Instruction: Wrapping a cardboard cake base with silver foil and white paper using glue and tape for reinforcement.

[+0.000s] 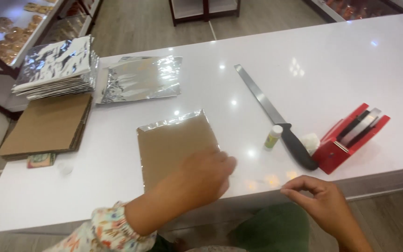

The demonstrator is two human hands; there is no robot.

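Far left of the white worktop [350, 60]: a stack of foil-wrapped boards [57, 67] above a pile of bare cardboard sheets [47, 126]. Just right of the stack, a loose foil sheet [141, 78]. Centre: a cardboard square [176, 144], foil folded over its edges, lies flat near the front edge. Left hand [201, 179] rests on its lower right corner, fingers spread and blurred, pressing rather than gripping. Right of it, a long knife [276, 116], a small glue stick [273, 136], a red tape dispenser [350, 137]. Right hand [320, 198] hovers off the front edge, fingers pinched together, holding nothing visible.
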